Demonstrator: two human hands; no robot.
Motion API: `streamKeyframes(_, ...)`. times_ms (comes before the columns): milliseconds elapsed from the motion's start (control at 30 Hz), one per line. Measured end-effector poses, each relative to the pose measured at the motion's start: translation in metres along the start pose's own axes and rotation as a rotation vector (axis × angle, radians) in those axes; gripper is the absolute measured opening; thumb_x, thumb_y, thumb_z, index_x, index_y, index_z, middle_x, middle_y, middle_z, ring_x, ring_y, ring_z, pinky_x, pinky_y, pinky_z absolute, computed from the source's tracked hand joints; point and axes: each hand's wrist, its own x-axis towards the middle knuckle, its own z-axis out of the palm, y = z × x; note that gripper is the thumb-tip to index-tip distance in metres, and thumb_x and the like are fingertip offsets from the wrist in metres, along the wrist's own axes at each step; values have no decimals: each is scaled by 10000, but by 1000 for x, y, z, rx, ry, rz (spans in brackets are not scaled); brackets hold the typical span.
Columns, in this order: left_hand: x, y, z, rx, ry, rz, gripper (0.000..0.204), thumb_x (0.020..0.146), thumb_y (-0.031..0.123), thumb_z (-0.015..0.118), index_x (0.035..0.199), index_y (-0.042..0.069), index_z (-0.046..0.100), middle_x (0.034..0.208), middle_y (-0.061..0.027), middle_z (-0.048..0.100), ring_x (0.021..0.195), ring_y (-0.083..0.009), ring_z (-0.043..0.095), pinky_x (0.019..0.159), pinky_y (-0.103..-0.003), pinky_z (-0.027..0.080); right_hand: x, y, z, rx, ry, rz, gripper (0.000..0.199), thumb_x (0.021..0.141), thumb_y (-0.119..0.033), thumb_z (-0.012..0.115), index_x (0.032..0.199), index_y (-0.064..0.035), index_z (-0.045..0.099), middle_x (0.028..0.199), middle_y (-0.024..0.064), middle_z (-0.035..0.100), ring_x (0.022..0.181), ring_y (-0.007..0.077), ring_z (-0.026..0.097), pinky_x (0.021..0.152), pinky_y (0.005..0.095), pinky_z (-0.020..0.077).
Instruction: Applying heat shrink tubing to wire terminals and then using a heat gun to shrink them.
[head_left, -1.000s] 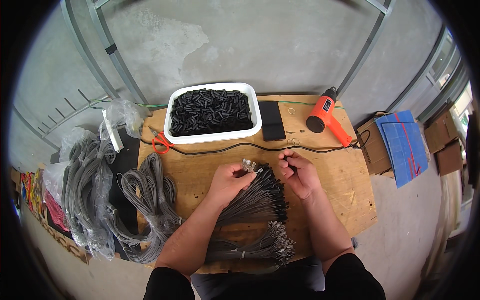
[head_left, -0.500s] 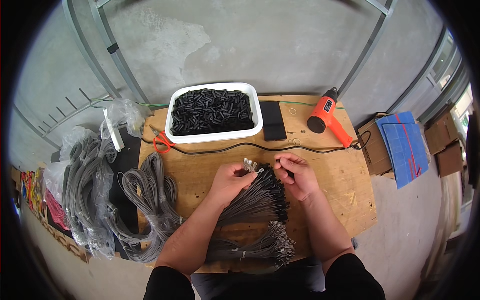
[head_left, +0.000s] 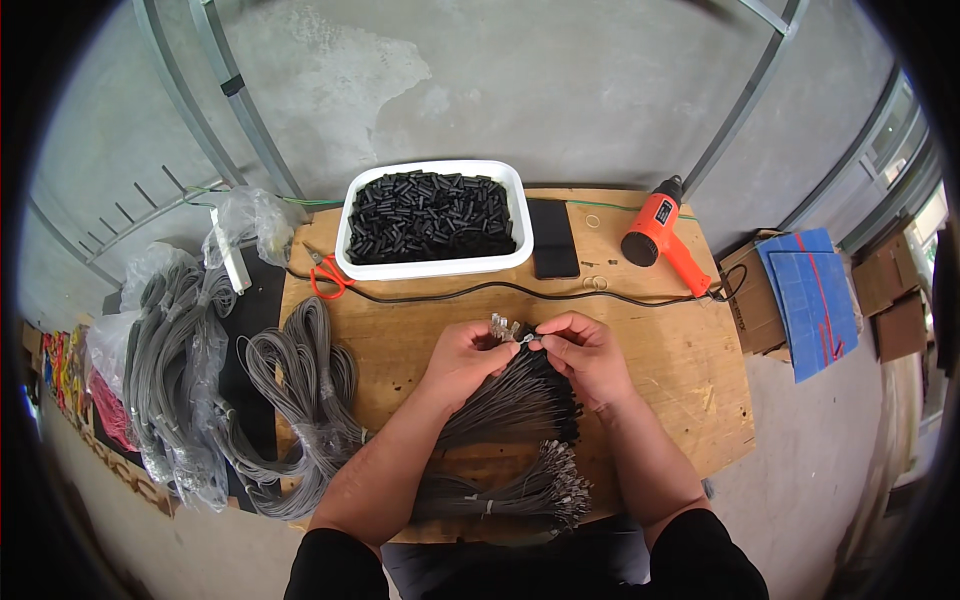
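Observation:
My left hand (head_left: 463, 365) pinches a few grey wires whose bare metal terminals (head_left: 500, 326) stick up above its fingers. Thumb and fingertips of my right hand (head_left: 588, 362) close on a small black sleeve, which meets a metal terminal between the two hands. Most of the sleeve is covered by the fingers. Beneath both hands spreads a bundle of grey wires (head_left: 505, 408), many ends capped in black. A second tied wire bundle (head_left: 500, 497) with bare metal terminals lies nearer to me. Farther back, a white tub (head_left: 435, 271) is full of short black sleeves (head_left: 430, 220).
Coiled grey wire (head_left: 300, 365) lies left on the wooden table (head_left: 690, 400), beside plastic-wrapped coils (head_left: 170, 350). Red-handled scissors (head_left: 328, 277), a black phone (head_left: 553, 240), an orange heat gun (head_left: 664, 235) and its black cable line the back. Blue sheets (head_left: 808, 300) lean at the right.
My right hand has moved left with the black sleeve, up to the terminals at my left hand. The view has shifted slightly.

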Motion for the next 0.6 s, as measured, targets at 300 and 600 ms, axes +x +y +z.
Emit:
streamKeyframes(300,-1,4,1,2,-3,-45,25,894,10,702,897,-1,680,780,0,620,670,-79,549,625,-240,438,-1,3,3,-159,51,-161,169,982,-3,649,1126,-7,736,897,-10,696,647,9,468,567,174,379)
streamKeyframes(600,-1,0,-2,19,-23,-42,33,889,11,708,888,-6,679,762,-1,610,665,-81,545,618,-243,434,0,5,3,-233,47,-227,157,975,12,652,1092,-19,752,905,-11,713,672,18,502,607,182,422)
